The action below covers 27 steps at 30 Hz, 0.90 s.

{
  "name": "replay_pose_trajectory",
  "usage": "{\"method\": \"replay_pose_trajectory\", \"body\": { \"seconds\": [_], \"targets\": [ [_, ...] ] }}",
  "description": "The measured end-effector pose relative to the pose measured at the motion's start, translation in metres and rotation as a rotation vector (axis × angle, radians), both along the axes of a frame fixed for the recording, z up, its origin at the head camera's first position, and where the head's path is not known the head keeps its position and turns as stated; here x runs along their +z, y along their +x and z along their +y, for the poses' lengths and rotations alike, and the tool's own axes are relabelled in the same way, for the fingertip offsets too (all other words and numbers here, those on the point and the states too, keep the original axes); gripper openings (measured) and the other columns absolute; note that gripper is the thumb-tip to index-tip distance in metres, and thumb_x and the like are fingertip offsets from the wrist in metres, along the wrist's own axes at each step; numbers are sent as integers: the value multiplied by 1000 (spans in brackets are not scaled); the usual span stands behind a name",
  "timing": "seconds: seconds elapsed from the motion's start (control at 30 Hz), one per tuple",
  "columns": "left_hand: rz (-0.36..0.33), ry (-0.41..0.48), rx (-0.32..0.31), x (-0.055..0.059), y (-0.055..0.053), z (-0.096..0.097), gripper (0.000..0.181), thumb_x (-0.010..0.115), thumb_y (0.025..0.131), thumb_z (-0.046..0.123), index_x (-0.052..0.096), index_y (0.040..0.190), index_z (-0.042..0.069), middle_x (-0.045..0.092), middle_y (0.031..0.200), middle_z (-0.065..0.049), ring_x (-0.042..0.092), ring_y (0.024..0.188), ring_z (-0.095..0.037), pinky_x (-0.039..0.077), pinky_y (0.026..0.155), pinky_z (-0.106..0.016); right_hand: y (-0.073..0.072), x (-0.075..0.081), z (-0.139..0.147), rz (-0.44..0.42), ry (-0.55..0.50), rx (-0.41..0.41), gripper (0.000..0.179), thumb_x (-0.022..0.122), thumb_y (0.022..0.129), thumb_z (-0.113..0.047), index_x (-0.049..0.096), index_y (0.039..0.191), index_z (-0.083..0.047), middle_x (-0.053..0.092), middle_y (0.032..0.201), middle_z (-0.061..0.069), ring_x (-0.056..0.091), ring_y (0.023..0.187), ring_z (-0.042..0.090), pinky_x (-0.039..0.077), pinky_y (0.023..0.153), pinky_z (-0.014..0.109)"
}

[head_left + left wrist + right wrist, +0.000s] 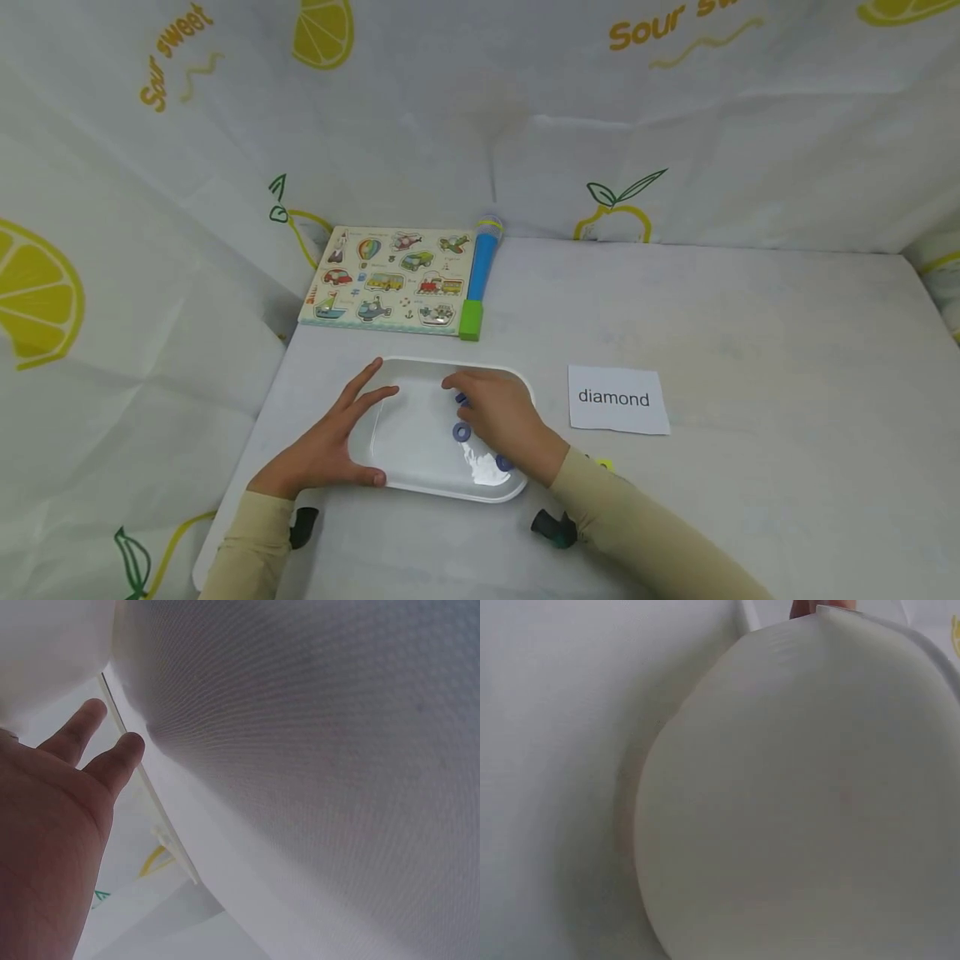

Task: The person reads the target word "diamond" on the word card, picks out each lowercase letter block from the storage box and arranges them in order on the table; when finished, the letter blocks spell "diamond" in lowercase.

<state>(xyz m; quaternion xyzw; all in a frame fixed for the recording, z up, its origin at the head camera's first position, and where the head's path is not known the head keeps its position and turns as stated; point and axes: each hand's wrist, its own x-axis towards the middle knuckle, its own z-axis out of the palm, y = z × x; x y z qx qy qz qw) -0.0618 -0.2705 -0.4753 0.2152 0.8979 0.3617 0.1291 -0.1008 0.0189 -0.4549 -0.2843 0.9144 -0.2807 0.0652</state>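
A white tray [420,417] lies in front of me in the head view. My left hand [330,446] spans its left end with fingers spread, thumb at the near rim and one fingertip at the far rim. Inside the tray's right half, my right hand [498,412] pinches a small blue piece [462,399] between thumb and forefinger, partly hidden by the fingers. Just below sits a blue ring [461,432], and another blue piece [504,462] lies near the right front corner. In the left wrist view two straight fingers [116,765] show; the right wrist view is mostly filled by a pale surface.
Behind the tray lies a vehicle picture board [390,279], with a blue and green toy microphone [482,262] along its right edge. A white card [618,400] reading "diamond" is right of the tray. Something small and yellow [604,464] shows beside the right sleeve.
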Motion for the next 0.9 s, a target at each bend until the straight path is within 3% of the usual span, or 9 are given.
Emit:
{"method": "replay_pose_trajectory", "body": {
  "seconds": [0.23, 0.47, 0.6, 0.77, 0.9],
  "targets": [
    [0, 1, -2, -3, -1, -1, 114, 91, 62, 62, 39, 156, 23, -3, 169, 7, 18, 150, -37, 39, 102, -65, -2, -9, -10, 51, 94, 13, 38, 79, 86, -2, 71, 122, -12, 70, 117, 5, 68, 104, 20, 55, 88, 33],
    [7, 14, -12, -2, -1, -1, 113, 92, 63, 59, 39, 155, 20, -3, 170, 5, 18, 149, -39, 39, 101, -67, -4, -14, -12, 1, 21, 129, 39, 72, 89, 6, 72, 123, -14, 64, 102, 2, 58, 100, 18, 52, 87, 26],
    [5, 14, -9, 0, 1, -1, 113, 92, 63, 59, 39, 156, 20, -3, 170, 6, 18, 149, -39, 39, 101, -67, -2, -13, -12, -57, 3, 163, 41, 72, 90, 7, 72, 124, -16, 61, 103, 2, 57, 100, 16, 51, 87, 25],
    [9, 12, -8, -1, 1, -1, 113, 92, 63, 58, 39, 156, 22, -3, 170, 5, 19, 149, -39, 39, 101, -66, 4, 2, -4, -133, -108, 152, 36, 74, 90, 0, 71, 123, -14, 68, 112, 2, 63, 98, 13, 53, 87, 27],
    [13, 2, -6, -3, -1, -2, 113, 92, 63, 59, 39, 156, 23, -3, 170, 6, 19, 149, -38, 40, 101, -66, 9, 21, 17, -148, -274, 155, 33, 76, 89, -2, 71, 121, -12, 73, 112, -1, 67, 99, 11, 54, 87, 28]
  ]
}}
